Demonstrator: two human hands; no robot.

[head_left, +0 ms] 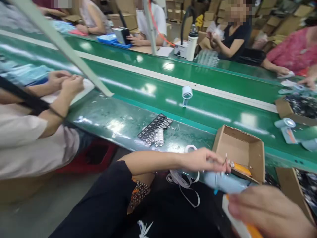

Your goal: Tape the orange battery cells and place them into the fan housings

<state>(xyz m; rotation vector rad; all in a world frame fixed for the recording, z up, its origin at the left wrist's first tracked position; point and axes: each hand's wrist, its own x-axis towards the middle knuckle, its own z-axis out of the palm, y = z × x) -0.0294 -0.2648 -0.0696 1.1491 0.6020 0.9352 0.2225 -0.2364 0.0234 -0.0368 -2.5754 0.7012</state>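
My left hand (205, 160) reaches across from the left, its fingertips pinched at a small part too small to make out. Just below those fingertips lies a blurred light-blue part (225, 182), shaped like a handheld fan body. At the lower right my right hand (269, 206), smeared by motion, is closed around an orange and white object (239, 216) whose kind I cannot tell. Beyond my left fingertips stands an open cardboard box (260, 153) with an orange piece (242, 169) inside. White ribbon-like strips (180, 180) hang at the table edge beside my left forearm.
Black and silver sheets of small parts (155, 129) lie on the table. A light-blue handheld fan (187, 94) rests on the green conveyor belt (119, 81), more fans (287, 129) at right. A co-worker's hands (68, 82) are at left; several people sit across. A slanted post (61, 46) crosses the left.
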